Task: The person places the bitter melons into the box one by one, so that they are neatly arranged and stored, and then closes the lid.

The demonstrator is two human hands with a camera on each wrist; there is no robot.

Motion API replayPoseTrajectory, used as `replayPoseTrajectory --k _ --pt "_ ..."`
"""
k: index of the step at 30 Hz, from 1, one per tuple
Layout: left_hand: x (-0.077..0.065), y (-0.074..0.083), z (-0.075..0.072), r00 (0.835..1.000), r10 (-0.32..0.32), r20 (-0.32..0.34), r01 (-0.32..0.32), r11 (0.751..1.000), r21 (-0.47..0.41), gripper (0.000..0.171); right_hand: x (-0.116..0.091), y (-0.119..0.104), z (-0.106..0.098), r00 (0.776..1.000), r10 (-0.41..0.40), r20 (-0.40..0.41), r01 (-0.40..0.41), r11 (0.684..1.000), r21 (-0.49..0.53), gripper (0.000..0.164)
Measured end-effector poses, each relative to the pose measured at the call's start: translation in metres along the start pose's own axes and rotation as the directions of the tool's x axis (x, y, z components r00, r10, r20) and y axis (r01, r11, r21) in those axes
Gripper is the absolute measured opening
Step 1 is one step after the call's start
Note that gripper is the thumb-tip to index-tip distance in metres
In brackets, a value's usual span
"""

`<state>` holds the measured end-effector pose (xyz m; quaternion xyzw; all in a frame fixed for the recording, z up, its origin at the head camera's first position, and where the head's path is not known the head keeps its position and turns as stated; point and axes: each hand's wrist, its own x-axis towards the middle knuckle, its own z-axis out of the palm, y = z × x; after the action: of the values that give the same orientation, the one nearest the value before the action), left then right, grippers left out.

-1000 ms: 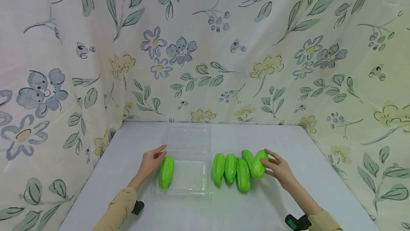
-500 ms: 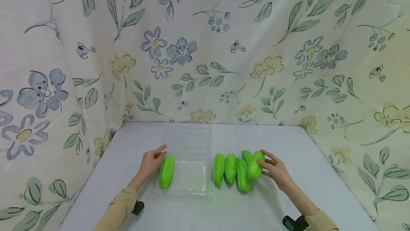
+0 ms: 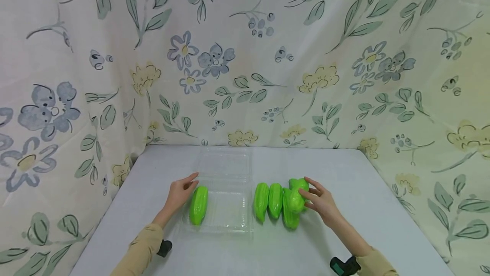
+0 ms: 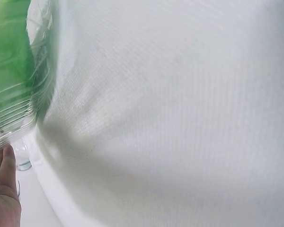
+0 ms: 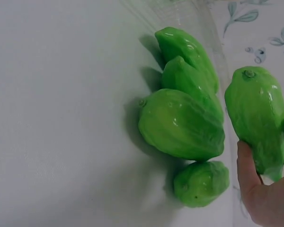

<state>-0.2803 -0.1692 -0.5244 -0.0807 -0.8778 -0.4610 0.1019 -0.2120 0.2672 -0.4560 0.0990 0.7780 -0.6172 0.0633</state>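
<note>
My right hand (image 3: pixel 321 201) holds a glossy green gourd-like vegetable (image 5: pixel 258 109) between thumb and fingers, raised above the others of its kind. Below it lie several more green gourds, among them a ridged one (image 5: pixel 182 125) and a short-looking one (image 5: pixel 202 183). At the left, my left hand (image 3: pixel 180 194) pinches the left edge of a clear plastic clamshell container (image 3: pixel 229 230) near its hinge. Its fingertips also show at the ribbed rim in the left wrist view. Inside the container's left side lies one green gourd (image 3: pixel 199 206). The container's lid (image 3: pixel 226 161) is folded back.
The white tabletop (image 3: pixel 245 259) carries everything. A flower-patterned curtain (image 3: pixel 245 55) hangs behind and on both sides of it. The loose gourds stand in a row just right of the container, the leftmost gourd (image 3: pixel 261 201) close to its edge.
My right hand has moved left with its gourd, which now overlaps the neighbouring gourds in the head view. The left hand and the container stay where they were.
</note>
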Motion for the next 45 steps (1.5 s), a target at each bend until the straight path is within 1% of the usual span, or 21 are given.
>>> replayPoseTrajectory --k 6,13,16,24,31,38,45 --pt "-0.001 0.0 0.0 1.0 0.009 0.004 -0.009 1.0 -0.008 0.037 -0.002 0.001 0.006 1.0 -0.003 -0.008 0.003 1.0 0.03 0.064" --pt "0.001 -0.002 0.001 1.0 0.004 0.0 -0.004 1.0 -0.01 0.037 -0.001 0.0 0.016 1.0 -0.007 -0.009 0.008 0.997 0.081 0.063" --pt "0.001 -0.002 0.001 1.0 0.009 -0.001 -0.009 1.0 -0.017 0.037 -0.001 -0.001 0.02 1.0 -0.017 -0.006 0.017 0.997 0.074 0.062" --pt "-0.001 -0.002 0.001 1.0 0.025 -0.006 -0.025 1.0 -0.019 0.037 0.0 -0.002 0.031 0.999 -0.05 0.017 0.048 0.994 0.098 0.061" --pt "-0.001 -0.001 -0.001 0.999 0.033 -0.01 -0.033 0.999 -0.019 0.037 0.003 -0.003 0.042 0.999 -0.047 0.021 0.044 0.99 0.133 0.06" --pt "0.0 0.0 -0.001 1.0 0.017 -0.007 -0.017 1.0 -0.013 0.036 0.005 -0.005 0.048 0.999 -0.045 0.022 0.041 0.991 0.125 0.06" --pt "0.001 -0.001 0.0 0.999 0.046 -0.018 -0.046 0.999 -0.018 0.036 0.005 -0.008 0.056 0.998 -0.056 0.02 0.053 0.989 0.135 0.058"
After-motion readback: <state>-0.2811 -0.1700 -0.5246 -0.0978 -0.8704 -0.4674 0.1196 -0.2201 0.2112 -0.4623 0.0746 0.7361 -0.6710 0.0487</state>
